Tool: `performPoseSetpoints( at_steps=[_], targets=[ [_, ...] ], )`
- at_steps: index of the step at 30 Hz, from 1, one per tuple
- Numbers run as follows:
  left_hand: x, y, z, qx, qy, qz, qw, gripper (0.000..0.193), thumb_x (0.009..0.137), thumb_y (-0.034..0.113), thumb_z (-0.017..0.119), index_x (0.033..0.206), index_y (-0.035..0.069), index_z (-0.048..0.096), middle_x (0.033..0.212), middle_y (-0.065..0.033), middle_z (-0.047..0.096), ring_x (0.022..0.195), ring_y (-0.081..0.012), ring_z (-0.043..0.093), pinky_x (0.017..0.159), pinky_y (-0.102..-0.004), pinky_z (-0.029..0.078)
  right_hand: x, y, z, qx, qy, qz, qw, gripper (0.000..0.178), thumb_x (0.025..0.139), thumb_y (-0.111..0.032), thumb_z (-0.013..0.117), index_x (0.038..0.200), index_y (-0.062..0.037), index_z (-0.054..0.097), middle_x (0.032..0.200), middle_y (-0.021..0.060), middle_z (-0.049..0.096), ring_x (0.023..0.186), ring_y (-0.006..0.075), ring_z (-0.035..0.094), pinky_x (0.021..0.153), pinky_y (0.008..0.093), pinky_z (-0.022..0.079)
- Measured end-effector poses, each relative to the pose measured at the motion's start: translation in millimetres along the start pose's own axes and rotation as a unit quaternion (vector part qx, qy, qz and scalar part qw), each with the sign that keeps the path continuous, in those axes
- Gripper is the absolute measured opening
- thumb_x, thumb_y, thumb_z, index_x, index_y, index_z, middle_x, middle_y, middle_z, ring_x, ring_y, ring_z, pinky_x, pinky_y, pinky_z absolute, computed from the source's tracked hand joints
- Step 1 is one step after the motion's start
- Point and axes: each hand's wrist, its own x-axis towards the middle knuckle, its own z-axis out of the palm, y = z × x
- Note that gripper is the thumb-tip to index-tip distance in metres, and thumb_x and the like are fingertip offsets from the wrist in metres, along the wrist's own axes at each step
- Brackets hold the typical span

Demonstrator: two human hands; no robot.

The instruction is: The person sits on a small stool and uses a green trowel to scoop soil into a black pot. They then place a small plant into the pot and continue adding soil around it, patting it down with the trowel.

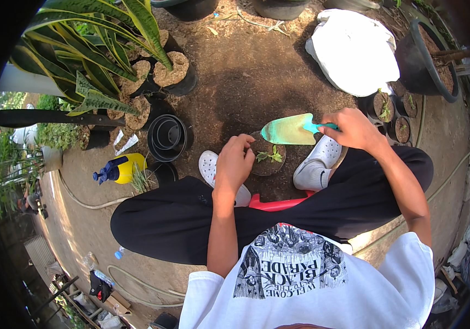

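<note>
My right hand (354,129) grips the handle of a teal garden trowel (288,130), whose blade hovers just above a small black pot (268,160) filled with soil and a tiny green seedling (269,156). My left hand (234,162) rests on the pot's left rim, fingers curled against the soil. The pot stands on the dirt between my two white clogs (318,162). I sit on a low red stool (276,204), knees spread.
A stack of empty black pots (166,137) and a yellow spray bottle (120,168) lie to the left. Striped-leaf plants (98,49) in pots stand beyond. A white sack (354,50) and potted seedlings (384,107) sit at right, with a large black pot (426,60).
</note>
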Motion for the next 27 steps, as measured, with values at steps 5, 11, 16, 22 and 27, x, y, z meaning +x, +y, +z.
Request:
performPoseSetpoints(
  at_steps=[5,11,16,22,27],
  targets=[
    [2,7,-13,0.031,0.029,-0.071,0.997,0.022,0.090,0.010,0.073,0.112,0.007,0.072,0.096,-0.0135,0.068,0.094,-0.0350,0.069,0.083,-0.0465,0.054,0,-1,-4,-0.007,0.032,0.028,0.999,0.026,0.097,-0.031,0.071,0.105,-0.0079,0.079,0.067,0.0209,0.065,0.067,0.0427,0.067,0.066,0.0520,0.051],
    [-1,5,4,0.051,-0.068,0.094,0.992,0.029,0.085,0.018,0.083,0.111,0.009,0.074,0.096,-0.0114,0.067,0.097,-0.0318,0.064,0.086,-0.0449,0.052,1,-7,-11,0.007,0.035,0.040,0.999,0.026,0.098,-0.031,0.070,0.102,-0.0066,0.078,0.071,0.0208,0.067,0.070,0.0424,0.068,0.067,0.0519,0.051],
    [-7,6,21,0.140,-0.060,0.121,0.981,0.025,0.084,0.015,0.083,0.106,0.010,0.072,0.096,-0.0113,0.065,0.101,-0.0351,0.063,0.087,-0.0476,0.051,1,-2,-5,0.022,0.026,0.021,0.999,0.025,0.097,-0.029,0.070,0.101,-0.0058,0.078,0.071,0.0213,0.067,0.070,0.0426,0.067,0.068,0.0520,0.051],
    [-1,-3,7,0.106,-0.035,0.070,0.991,0.017,0.086,0.009,0.077,0.101,0.008,0.069,0.094,-0.0115,0.065,0.096,-0.0350,0.064,0.084,-0.0475,0.051,1,-1,-5,0.022,0.018,0.026,0.999,0.024,0.097,-0.028,0.070,0.101,-0.0054,0.078,0.069,0.0216,0.066,0.067,0.0431,0.065,0.066,0.0527,0.049],
    [0,-10,3,0.110,-0.013,0.030,0.993,0.018,0.086,0.009,0.078,0.101,0.009,0.069,0.095,-0.0105,0.066,0.095,-0.0345,0.065,0.084,-0.0490,0.052,1,-4,-8,0.022,0.012,0.023,0.999,0.024,0.097,-0.028,0.070,0.101,-0.0055,0.078,0.069,0.0219,0.065,0.067,0.0431,0.065,0.066,0.0525,0.049]
  ],
)
